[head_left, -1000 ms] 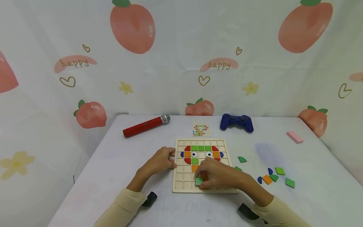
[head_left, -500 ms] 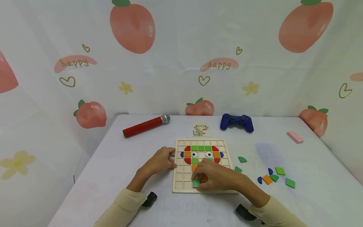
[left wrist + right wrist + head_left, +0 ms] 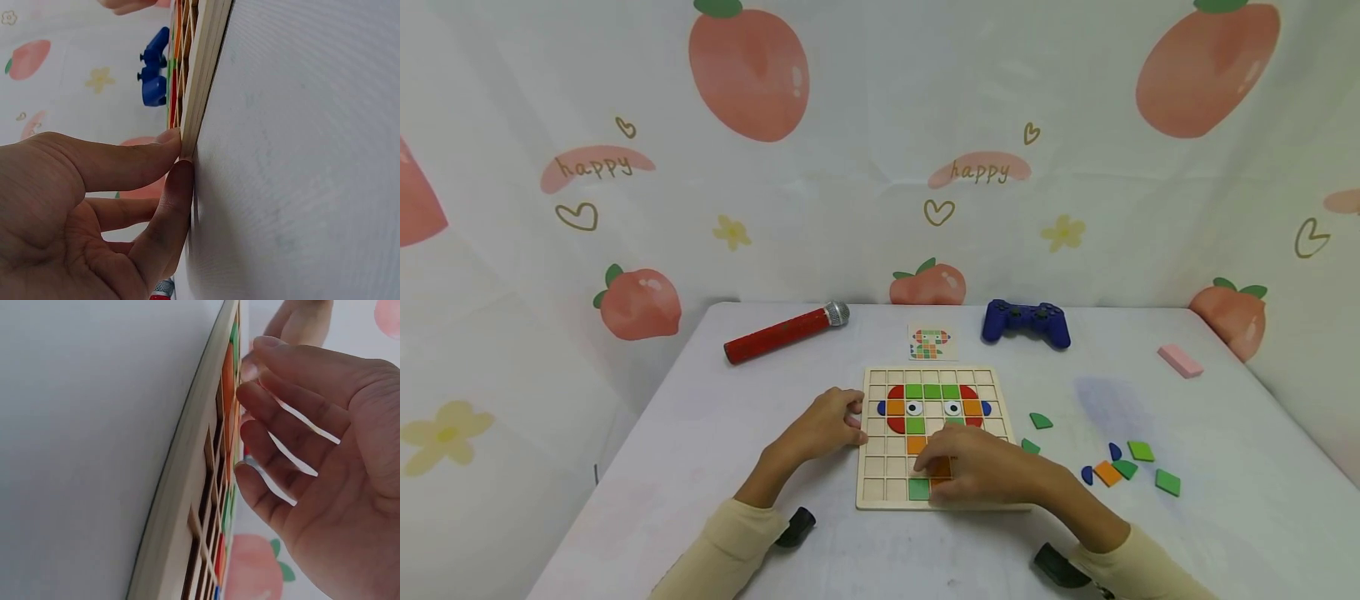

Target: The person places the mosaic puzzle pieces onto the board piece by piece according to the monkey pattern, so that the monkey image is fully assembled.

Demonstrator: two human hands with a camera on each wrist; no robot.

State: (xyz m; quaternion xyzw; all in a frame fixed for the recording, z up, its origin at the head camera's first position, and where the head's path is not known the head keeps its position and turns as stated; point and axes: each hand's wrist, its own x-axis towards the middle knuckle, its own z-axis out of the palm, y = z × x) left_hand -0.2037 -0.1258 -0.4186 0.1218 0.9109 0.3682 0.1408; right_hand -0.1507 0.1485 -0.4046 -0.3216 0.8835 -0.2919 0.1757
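A pale wooden grid board (image 3: pixel 874 465) lies on the white table, with red, orange, green and blue pieces and two eye tiles set in its cells. My left hand (image 3: pixel 826 423) holds the board's left edge; in the left wrist view, the thumb (image 3: pixel 134 162) and a finger meet at that edge. Over the lower part of the board is my right hand (image 3: pixel 981 465), fingers loosely bent and nothing held, as the right wrist view shows. A green square tile (image 3: pixel 919 489) sits in a bottom-row cell beside its fingertips. This hand covers some cells.
Loose pieces lie right of the board, among them a green quarter-round (image 3: pixel 1041 422) and an orange square (image 3: pixel 1107 475). Behind the board are a small pattern card (image 3: pixel 932 342), a red microphone (image 3: pixel 782 335) and a blue game controller (image 3: pixel 1026 323). A pink block (image 3: pixel 1180 362) lies far right.
The green square tile, earlier between my right fingers and tilted, has settled flat into a bottom-row cell. My right hand has let go of it and shifted slightly right. The left hand stays put.
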